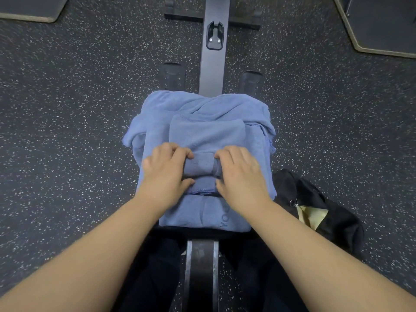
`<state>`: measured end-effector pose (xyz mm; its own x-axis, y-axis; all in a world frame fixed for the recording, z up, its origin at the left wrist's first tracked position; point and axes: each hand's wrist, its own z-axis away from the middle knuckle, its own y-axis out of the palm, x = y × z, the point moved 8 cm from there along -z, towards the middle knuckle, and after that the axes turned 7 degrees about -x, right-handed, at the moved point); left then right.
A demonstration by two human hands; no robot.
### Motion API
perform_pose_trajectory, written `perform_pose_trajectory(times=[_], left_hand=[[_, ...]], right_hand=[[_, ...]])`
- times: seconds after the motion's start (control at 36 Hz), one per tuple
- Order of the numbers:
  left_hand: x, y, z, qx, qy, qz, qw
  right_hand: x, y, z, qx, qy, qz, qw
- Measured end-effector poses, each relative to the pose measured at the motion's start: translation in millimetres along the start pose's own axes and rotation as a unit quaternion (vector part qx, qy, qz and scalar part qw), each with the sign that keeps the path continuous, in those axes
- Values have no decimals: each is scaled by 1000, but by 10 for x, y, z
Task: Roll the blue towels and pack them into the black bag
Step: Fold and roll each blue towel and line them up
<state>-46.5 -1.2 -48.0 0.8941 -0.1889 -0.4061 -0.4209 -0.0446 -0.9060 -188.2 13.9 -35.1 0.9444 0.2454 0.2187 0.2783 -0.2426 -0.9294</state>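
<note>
While the left hand (167, 171) and right hand (239, 174) each clamp an end of the half-made roll (202, 164), the towel (206, 131) stays tight atop the blue pile (202, 217) on the bench. Beside it, the bag (315, 210) lies on the floor; its contents are hidden.

A gym; speckled rubber floor (78, 131); rowing-machine rail (213, 70); platform corners (382, 25).
</note>
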Motion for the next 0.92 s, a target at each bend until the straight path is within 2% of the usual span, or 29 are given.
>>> perform_pose_trajectory(times=[0.17,0.39,0.5,0.61,0.75,0.92], left_hand=[[27,2,-3,-44,4,15,999],[52,-26,-20,-72,30,-3,997],[102,-44,-60,-48,25,17,998],[136,-33,-89,-33,10,107,994],[238,-40,-99,-15,-51,194,980],[329,-1,-107,42,-49,196,978]], right_hand=[[-60,1,-50,-15,-5,-29,999],[-133,102,-53,30,25,-41,998],[-138,99,-80,36,15,-51,998],[-175,60,-95,53,22,-67,996],[-255,-14,-124,103,59,-141,983],[-349,-17,-103,157,82,-208,962]])
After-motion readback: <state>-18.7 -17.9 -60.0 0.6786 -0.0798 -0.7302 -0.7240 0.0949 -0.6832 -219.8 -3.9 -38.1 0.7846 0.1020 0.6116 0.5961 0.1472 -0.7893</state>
